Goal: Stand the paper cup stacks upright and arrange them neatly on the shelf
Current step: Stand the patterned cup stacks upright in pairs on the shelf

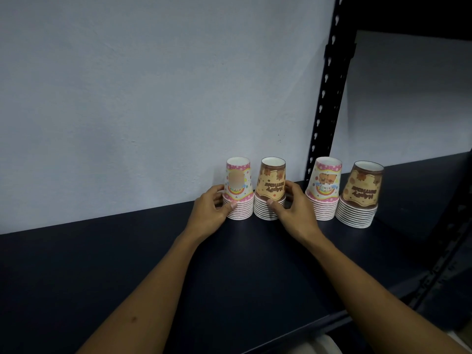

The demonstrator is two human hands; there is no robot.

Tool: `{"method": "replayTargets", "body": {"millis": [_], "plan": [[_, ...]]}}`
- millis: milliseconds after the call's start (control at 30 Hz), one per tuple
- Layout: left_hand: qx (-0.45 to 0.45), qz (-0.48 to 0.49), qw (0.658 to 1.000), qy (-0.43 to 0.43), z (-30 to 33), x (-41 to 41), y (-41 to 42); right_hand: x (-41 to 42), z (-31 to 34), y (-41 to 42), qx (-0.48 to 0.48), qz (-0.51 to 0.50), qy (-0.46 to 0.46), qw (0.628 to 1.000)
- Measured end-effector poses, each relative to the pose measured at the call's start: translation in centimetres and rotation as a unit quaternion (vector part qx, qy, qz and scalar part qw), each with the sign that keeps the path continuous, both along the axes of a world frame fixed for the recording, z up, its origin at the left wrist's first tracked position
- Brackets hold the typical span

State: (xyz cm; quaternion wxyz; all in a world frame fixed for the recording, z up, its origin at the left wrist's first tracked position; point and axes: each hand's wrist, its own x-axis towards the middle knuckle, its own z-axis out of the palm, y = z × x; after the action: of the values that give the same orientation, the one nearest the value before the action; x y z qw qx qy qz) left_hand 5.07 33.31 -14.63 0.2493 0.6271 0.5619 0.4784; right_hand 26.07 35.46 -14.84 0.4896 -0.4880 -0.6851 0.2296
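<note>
Both arms reach forward — left hand and right hand curled, thumbs inward.

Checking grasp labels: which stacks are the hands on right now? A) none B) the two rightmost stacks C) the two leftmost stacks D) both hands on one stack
C: the left hand grips the leftmost pink stack and the right hand grips the tan stack beside it; the other pink stack and the brown stack stand untouched.

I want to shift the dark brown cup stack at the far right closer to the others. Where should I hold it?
Grip the dark brown stack low, round its band of nested rims, coming from its open right side. Held only by the tapered top cup, that cup might lift off alone.
</note>
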Motion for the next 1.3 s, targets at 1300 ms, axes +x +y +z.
{"method": "replayTargets", "body": {"millis": [1300], "plan": [[-0.017,-0.173,0.985,-0.006,0.2,12.4,-1.6,12.6,-1.4,-8.8,0.032,-0.191,0.051,0.98]]}}
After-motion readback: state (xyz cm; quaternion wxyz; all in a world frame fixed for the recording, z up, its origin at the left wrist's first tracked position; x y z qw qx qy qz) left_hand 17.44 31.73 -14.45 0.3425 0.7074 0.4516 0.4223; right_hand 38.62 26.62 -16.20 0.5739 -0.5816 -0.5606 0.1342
